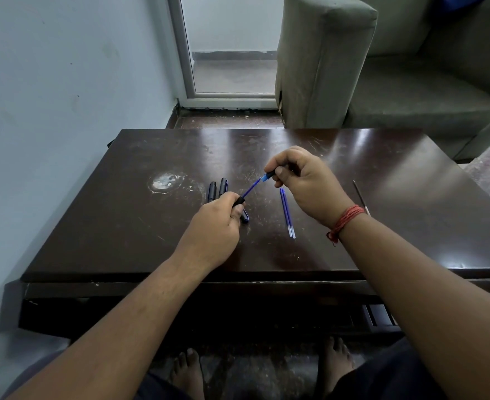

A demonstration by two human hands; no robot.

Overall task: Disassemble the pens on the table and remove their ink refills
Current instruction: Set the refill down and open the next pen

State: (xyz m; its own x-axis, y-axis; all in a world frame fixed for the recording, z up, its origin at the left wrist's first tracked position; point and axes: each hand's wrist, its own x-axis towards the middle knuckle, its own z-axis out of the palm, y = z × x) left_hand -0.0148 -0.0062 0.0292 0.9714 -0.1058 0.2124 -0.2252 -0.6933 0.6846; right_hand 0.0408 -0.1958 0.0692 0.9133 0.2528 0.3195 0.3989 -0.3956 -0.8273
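While left hand (219,219) grips black barrel (239,201), right hand (301,180) pinches blue refill (252,189) tip, both raised above table (122,226).

The room was dim, lit by cool daylight from the glass door (233,47) at the far side. That light struck the glossy dark surface (382,197) in pale streaks of glare along its far edge and right side. Soft shadows lay beneath the hands. Wide-angle distortion bowed the near edges and stretched the forearms. Focus seemed slightly soft, perhaps from low light.
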